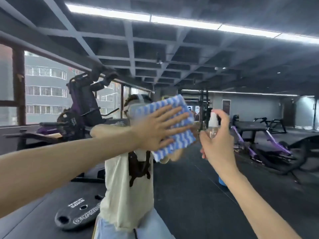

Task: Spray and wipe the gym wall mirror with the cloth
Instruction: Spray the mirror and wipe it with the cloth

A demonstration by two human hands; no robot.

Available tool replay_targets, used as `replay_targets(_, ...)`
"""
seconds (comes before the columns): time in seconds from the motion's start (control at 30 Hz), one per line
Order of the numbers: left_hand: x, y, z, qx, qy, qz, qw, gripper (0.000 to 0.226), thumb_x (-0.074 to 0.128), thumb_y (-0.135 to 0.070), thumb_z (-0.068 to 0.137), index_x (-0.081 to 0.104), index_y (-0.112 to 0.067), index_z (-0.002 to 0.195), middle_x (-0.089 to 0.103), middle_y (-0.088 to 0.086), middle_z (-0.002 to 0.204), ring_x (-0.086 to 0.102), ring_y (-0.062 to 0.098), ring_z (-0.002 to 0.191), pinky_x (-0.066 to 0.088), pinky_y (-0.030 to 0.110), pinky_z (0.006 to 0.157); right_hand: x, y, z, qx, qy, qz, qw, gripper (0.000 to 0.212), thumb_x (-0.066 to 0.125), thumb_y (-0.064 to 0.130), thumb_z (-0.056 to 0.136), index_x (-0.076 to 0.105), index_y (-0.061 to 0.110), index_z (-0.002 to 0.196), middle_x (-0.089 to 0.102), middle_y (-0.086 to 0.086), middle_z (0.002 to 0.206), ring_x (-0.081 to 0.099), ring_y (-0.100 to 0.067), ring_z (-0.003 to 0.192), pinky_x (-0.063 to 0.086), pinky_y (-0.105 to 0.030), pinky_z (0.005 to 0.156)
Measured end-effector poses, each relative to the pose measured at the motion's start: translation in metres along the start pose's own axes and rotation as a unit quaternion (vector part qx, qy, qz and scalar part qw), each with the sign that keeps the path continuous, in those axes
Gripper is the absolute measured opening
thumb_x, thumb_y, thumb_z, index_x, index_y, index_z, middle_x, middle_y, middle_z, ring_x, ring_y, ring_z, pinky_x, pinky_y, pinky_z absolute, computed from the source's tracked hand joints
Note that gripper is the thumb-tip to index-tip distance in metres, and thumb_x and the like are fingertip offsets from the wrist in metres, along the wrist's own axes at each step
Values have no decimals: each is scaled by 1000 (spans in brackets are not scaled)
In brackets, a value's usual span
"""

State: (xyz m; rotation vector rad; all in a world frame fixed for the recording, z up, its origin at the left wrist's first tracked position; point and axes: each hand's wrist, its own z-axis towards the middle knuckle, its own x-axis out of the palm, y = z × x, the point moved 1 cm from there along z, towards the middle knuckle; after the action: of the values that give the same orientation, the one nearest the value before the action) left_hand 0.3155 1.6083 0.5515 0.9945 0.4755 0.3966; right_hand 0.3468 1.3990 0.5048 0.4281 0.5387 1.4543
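While the mirror [189, 183] spans the whole view, everything behind the arms is reflection: a grid ceiling [146, 49] with a light strip [181, 22] at 12 o'clock, a purple machine [84, 104] at 9 o'clock, a bench [250, 125] at 3 o'clock and a weight plate [77, 214] at 7 o'clock. At centre the blue-and-white cloth [181, 140] lies flat against the glass, blurred. The left hand [155, 128] presses on it, fingers straight and spread, covering its 9 o'clock half. Just beside the cloth, at its 3 o'clock, the right hand [219, 140] grips a clear bottle [213, 125] upright, fingers curled round its body and one finger arched over the white spray top.
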Motion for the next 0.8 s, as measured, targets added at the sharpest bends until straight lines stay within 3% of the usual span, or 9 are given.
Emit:
replay_targets(0.07, 7, -37, -42, 95, 41, -21, 994, 57, 29, -45, 101, 23, -24, 154, 16, 7, 161, 10, 28, 149, 3, 45, 121, 12, -7, -28, 6, 49, -33, 998, 59, 56, 6, 93, 32, 51, 122, 61, -2, 73, 60, -24, 52, 54, -45, 49)
replay_targets(0.13, 8, -34, -72, 116, 44, -12, 992, 56, 30, -44, 101, 25, -24, 153, 18, 7, 161, 12, 27, 149, 4, 44, 121, 19, -13, -49, 26, 68, -35, 997, 60, 56, 7, 93, 31, 53, 122, 61, 1, 76, 60, -21, 55, 54, -48, 52)
replay_targets(0.23, -4, 2, -98, -103, 13, 10, 995, 57, 26, -48, 101, 19, -28, 154, 12, 6, 161, 10, 27, 149, 2, 42, 121, 23, -24, -70, 47, 79, -27, 995, 60, 57, 9, 92, 32, 58, 116, 60, 7, 77, 61, -18, 57, 56, -47, 55)
replay_targets(0.3, -14, 18, -102, -284, -11, 4, 959, 57, 26, -47, 102, 15, -29, 154, 7, 5, 161, 7, 28, 149, -2, 41, 121, 25, -32, -84, 53, 91, -16, 994, 65, 57, 9, 92, 29, 66, 107, 61, 11, 72, 60, -13, 55, 56, -43, 55)
replay_targets(0.37, -16, 5, -96, -357, -32, -2, 934, 56, 26, -45, 103, 15, -29, 155, 8, 8, 162, 6, 31, 149, -1, 42, 121, 30, -41, -100, 57, 101, -8, 993, 72, 57, 6, 91, 27, 71, 102, 62, 23, 74, 59, -8, 53, 55, -36, 54)
replay_targets(0.47, 8, -62, -104, -246, -21, -23, 969, 55, 30, -41, 102, 19, -26, 154, 14, 9, 161, 6, 31, 149, 1, 44, 121, 38, -57, -127, 73, 96, -3, 993, 72, 57, 3, 89, 31, 68, 106, 63, 26, 76, 59, -9, 53, 55, -36, 56)
replay_targets(0.57, 24, -148, -145, -101, 34, -58, 993, 56, 33, -32, 101, 17, -25, 154, 18, 3, 159, -1, 25, 150, 2, 40, 122, 45, -77, -163, 91, 113, 0, 989, 60, 56, 3, 90, 37, 53, 118, 62, 9, 72, 58, -16, 54, 54, -44, 55)
replay_targets(0.7, 25, -162, -161, -131, 14, -100, 986, 53, 32, -18, 99, 24, -22, 151, 25, 3, 156, -1, 18, 149, 3, 35, 122, 49, -98, -210, 120, 135, -11, 984, 55, 54, 3, 91, 36, 47, 118, 56, 6, 69, 54, -16, 53, 52, -43, 53)
replay_targets(0.8, 19, -159, -160, -149, 9, -166, 975, 43, 19, -26, 107, 29, -17, 148, 28, 5, 154, 1, 13, 149, 3, 31, 121, 53, -111, -231, 126, 117, -24, 985, 52, 55, 1, 90, 39, 39, 120, 56, 8, 71, 55, -12, 61, 44, -22, 52)
